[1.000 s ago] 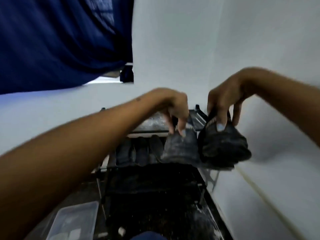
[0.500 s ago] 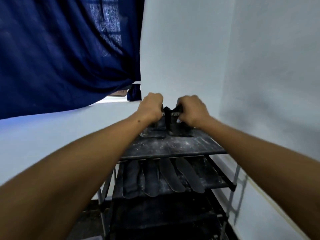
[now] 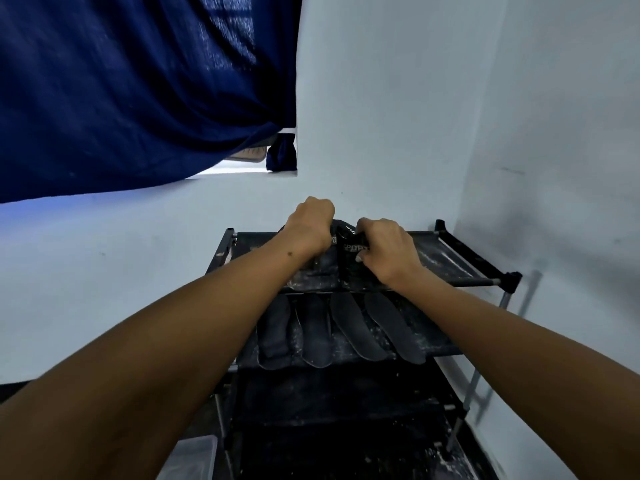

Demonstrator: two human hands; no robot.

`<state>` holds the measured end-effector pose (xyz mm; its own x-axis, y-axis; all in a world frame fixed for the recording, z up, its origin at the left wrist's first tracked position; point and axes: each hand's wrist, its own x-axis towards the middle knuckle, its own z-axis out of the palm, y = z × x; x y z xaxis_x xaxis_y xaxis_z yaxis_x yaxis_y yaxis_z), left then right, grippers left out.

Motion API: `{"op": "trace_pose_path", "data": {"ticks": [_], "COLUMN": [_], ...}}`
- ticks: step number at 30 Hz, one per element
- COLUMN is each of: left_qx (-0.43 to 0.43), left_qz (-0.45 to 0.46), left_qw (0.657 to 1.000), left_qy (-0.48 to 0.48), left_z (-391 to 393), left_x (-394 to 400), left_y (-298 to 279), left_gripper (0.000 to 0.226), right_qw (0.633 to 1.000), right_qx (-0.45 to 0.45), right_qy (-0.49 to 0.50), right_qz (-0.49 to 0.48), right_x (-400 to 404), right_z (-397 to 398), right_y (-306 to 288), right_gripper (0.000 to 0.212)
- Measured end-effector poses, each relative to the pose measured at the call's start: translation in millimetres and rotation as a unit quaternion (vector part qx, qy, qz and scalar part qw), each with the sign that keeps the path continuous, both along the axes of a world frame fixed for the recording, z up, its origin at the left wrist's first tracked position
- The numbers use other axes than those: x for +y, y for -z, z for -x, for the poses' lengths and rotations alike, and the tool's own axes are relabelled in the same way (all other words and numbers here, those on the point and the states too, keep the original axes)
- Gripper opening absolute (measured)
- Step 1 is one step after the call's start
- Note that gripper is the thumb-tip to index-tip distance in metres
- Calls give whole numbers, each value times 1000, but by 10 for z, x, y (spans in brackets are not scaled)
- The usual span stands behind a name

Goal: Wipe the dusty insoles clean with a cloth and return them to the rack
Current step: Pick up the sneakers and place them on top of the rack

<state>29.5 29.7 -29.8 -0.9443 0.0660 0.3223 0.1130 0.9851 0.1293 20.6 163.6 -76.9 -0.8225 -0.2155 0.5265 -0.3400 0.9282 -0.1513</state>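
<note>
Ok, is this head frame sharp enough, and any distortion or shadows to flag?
Head view: both hands, left and right, are sharp, no motion blur; wide-angle stretches the forearms at the lower corners; the rack throws a soft shadow on the right wall; lower shelves are dim.

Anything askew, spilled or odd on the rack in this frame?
Yes: white dust lies strewn over the rack shelves. On the second shelf, the two right insoles lie slanted, unlike the straighter left two.

Dim, bluish light — brightest at the gap under the curtain point(image 3: 138, 98); the rack point(image 3: 485, 282) casts a soft shadow on the wall point(image 3: 554, 168); wide-angle stretch bends the edges.
</note>
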Motion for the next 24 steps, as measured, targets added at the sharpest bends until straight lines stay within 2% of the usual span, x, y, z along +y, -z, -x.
{"op": "trace_pose_path", "data": {"ticks": [2,5,8,12,15,17,19,21,24], "left_qx": [-8,-2,15,1,-31,-36,-42,-60,-100], "left_qz": [-11,-15,-3,20,-8,-29,-49,-81,-147], "left_qw": [1000,1000,999,996,994,994,994,993,984], "left_qy": [-10,-4,41,91,105,101,88,56,2], "left_z": [-48,-215,-474,-1135,-1739,-2051,-2278,-2427,-2492], "left_x": [-56,-155,-329,-669,-943,-1141,-1356,-1566,-1844], "left_y": [42,-7,-57,-72,55,212,439,723,1331], "left_gripper": [32,16,30,30,22,16,13,12,12], "right_qw": [1000,999,998,997,994,987,967,944,914], "right_qx": [-11,-32,-38,-36,-59,-131,-239,-319,-394], "right_qy": [-5,-8,3,11,7,-14,-42,-69,-87], "right_qz": [9,33,40,67,92,92,75,57,47], "right_x": [-6,-4,17,80,96,75,4,-108,-334], "right_z": [-20,-132,-366,-781,-1041,-1157,-1275,-1340,-1308], "right_y": [-3,-61,-113,-76,100,274,482,751,1295], "right_gripper": [31,42,50,48,38,24,11,10,10]}}
